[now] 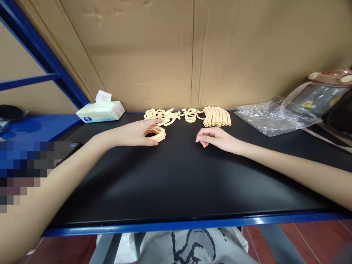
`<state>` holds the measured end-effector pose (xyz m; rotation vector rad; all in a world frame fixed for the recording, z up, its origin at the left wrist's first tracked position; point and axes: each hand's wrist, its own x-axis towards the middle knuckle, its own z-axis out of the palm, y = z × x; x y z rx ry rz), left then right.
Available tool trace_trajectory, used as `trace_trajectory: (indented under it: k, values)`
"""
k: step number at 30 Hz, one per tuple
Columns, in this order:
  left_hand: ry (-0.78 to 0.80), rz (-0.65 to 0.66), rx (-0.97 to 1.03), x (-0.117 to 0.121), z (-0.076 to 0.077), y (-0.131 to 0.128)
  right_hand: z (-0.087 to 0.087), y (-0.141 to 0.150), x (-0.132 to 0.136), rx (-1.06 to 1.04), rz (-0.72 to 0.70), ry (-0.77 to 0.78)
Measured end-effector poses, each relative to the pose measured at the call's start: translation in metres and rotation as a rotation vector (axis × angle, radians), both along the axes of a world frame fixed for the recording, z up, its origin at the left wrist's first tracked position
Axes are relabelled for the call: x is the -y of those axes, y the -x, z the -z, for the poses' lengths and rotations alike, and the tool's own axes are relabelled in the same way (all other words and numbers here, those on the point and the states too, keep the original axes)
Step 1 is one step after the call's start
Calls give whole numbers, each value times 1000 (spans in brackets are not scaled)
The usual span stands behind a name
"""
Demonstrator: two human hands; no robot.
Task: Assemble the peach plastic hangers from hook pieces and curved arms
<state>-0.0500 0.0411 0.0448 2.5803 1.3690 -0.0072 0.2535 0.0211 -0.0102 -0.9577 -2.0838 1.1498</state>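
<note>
My left hand (137, 132) is curved round a short stack of peach-coloured rings (160, 137) standing on the black tabletop, thumb at the near side and fingers at the far side. My right hand (213, 138) rests on the table to the right of the stack, fingers loosely curled in with nothing seen in them. Just behind it lies a row of curved peach-coloured tube pieces (217, 116), side by side. Loose peach rings (190, 116) and a pile of small curved, branching pieces (169, 116) lie further back between the hands.
A tissue pack (101, 111) stands at the back left. Crumpled clear plastic (266, 115) and a transparent bottle with a brown lid (316, 99) and strap are at the right. A dark flat object (70, 151) lies beyond my left forearm. Cardboard (154, 55) walls off the back.
</note>
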Motion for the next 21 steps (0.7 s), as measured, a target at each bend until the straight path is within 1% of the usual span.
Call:
trace_trajectory:
  k: [11,14,18,21]
  values:
    - [-21,25,-12,-4,3,4,0,0,0,11,4,-3]
    - [-7,3,-24,-4,2,4,0,0,0,6,3,-1]
    - [68,-67,-54,-3,-4,7,0,0,0,2,0,-1]
    - [112,-103,-79,-1,-14,14,0,0,0,8,3,-1]
